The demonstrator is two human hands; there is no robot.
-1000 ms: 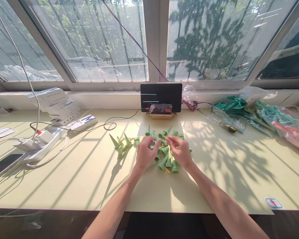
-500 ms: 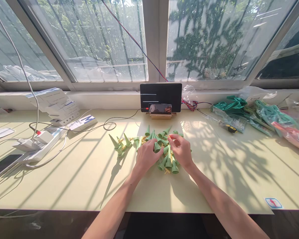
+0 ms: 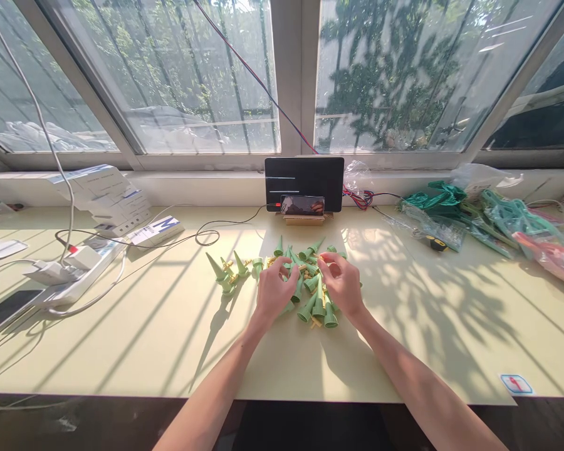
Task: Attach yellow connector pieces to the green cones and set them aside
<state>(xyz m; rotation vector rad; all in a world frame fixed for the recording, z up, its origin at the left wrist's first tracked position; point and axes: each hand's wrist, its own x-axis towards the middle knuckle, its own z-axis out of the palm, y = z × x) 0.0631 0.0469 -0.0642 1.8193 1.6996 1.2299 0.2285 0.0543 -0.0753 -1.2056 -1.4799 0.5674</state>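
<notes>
A loose heap of hollow green plastic spikes [image 3: 318, 305], mixed with small yellow pieces, lies on the table in front of me. My left hand [image 3: 276, 287] is over the heap's left half, its fingers curled toward the thumb; what lies between them is hard to make out. Across from it, my right hand [image 3: 341, 283] pinches a small yellow piece [image 3: 318, 256] between thumb and forefinger. The fingertips of both hands are close but apart. A few green spikes [image 3: 215, 267] stand tip up to the left, with yellow pieces beside them.
A black tablet [image 3: 304, 172] and a phone [image 3: 302, 205] lean on a stand behind the heap. On the left are white boxes [image 3: 156, 232], a power strip [image 3: 91, 275] and cables. Plastic bags of green parts [image 3: 502, 210] and a yellow-black tape measure [image 3: 436, 243] lie right.
My right hand has closed its thumb and forefinger on a small yellow piece. My left hand dipped toward the spikes near the middle, then rose slightly with its fingers drawn closer together.
</notes>
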